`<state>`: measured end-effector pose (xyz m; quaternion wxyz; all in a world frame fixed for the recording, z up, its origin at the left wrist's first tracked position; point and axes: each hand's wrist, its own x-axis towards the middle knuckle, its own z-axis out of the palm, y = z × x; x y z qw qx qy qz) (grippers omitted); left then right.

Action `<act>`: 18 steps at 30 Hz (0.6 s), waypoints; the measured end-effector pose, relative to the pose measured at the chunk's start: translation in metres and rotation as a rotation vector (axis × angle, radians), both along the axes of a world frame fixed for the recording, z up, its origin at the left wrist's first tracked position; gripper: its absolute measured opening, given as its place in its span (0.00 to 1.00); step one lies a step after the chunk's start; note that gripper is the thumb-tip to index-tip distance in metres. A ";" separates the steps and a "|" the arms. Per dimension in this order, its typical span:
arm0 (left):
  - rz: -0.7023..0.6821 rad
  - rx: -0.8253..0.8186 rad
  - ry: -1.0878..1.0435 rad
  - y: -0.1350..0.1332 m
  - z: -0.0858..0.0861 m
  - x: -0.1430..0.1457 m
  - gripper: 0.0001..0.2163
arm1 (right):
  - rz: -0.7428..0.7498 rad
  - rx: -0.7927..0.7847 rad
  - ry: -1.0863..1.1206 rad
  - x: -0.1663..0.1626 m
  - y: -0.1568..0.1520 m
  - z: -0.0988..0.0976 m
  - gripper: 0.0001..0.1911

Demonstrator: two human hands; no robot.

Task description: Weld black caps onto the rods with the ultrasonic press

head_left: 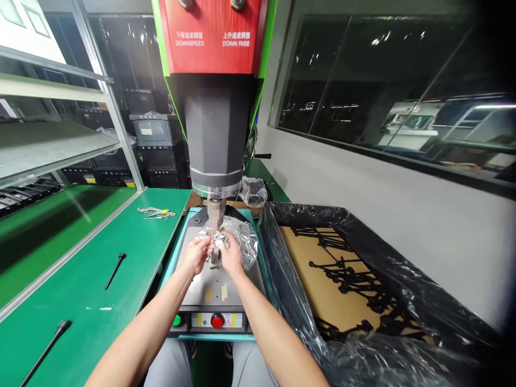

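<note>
My left hand (pixel 197 253) and my right hand (pixel 231 257) meet over the grey base plate (pixel 209 290) of a press machine, just below its metal horn (pixel 216 213). Both pinch a crumpled clear plastic bag (pixel 242 238), which spreads to the right of my right hand. What is inside the bag, between my fingers, is too small to tell. The machine's grey head (pixel 216 134) with a red panel (pixel 213 35) hangs above.
A red button (pixel 217 321) and a green button (pixel 176 320) sit on the machine's front. Right of it stands a box lined with black plastic (pixel 363 301), holding dark parts on cardboard. The green bench (pixel 100 279) carries two black rods and hex keys (pixel 156 213).
</note>
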<state>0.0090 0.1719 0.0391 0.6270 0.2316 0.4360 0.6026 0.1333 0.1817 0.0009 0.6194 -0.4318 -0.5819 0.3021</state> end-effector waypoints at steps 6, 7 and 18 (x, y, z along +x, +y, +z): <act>0.016 0.016 -0.002 0.006 0.003 -0.002 0.05 | 0.120 -0.100 0.027 -0.004 0.034 0.002 0.18; 0.019 0.019 0.001 0.008 0.004 -0.003 0.05 | 0.128 -0.109 0.027 -0.006 0.038 0.002 0.18; 0.053 0.029 0.058 0.014 -0.006 -0.009 0.09 | 0.239 -0.215 0.145 0.005 0.042 -0.010 0.31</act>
